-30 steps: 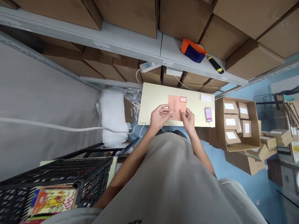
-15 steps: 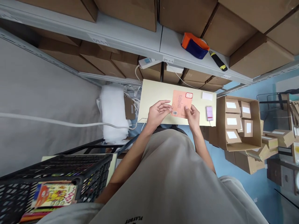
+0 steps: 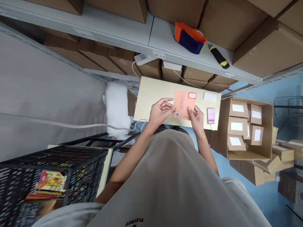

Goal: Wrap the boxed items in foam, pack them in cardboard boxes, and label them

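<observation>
A square salmon-pink book (image 3: pixel 183 105), with a column of print, a barcode and a red-framed label, is held over the pale tabletop (image 3: pixel 151 91). My right hand (image 3: pixel 196 117) grips its lower right side, thumb on top and fingers behind. At the lower left edge, my left hand (image 3: pixel 162 112) pinches the book between thumb and fingertip, its other fingers loosely curled. To the right of the book lie a phone (image 3: pixel 211 116) with a lit pinkish screen and a white slip of paper (image 3: pixel 210 96).
An open carton (image 3: pixel 251 154) holding several small labelled boxes stands at the right. A black crate (image 3: pixel 87 176) with books is lower left, near white wrapping material (image 3: pixel 117 108). On the shelf above are a tape dispenser (image 3: pixel 190 39) and a utility knife (image 3: pixel 219 56).
The camera view has turned slightly, so shelf and crate shift left and the carton shifts right. Both hands keep nearly the same hold on the book.
</observation>
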The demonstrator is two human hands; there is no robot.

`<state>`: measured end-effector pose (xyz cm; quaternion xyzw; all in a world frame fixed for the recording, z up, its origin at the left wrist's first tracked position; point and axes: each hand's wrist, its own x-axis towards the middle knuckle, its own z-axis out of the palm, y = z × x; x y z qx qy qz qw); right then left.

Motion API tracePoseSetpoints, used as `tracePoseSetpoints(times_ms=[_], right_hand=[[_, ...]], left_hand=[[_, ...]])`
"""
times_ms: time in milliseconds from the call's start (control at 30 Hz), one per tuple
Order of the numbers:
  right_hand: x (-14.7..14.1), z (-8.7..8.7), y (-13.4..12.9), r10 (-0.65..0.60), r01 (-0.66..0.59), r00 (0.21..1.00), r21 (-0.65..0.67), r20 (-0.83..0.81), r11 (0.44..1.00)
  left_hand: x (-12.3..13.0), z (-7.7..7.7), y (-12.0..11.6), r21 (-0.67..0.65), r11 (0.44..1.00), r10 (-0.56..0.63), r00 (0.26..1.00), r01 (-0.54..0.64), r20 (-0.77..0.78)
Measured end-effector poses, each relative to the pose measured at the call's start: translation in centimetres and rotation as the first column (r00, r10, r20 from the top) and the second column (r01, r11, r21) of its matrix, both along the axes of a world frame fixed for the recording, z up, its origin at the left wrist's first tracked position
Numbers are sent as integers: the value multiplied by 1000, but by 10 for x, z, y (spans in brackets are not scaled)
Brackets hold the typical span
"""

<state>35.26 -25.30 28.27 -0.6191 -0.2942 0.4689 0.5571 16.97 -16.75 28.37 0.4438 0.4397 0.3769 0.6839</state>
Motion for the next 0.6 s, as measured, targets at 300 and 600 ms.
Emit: tracePoseSetpoints(times_ms=[300,600], right_hand=[[39,-1,-4,64,-64,996,-2,-64,998],[54,11,0,102,-104,987,-10,-126,994]], left_hand=[[31,-1,-10,-85,994,65,998,-66,-13],[41,7,-22,-67,990,124,992,-125,-33]])
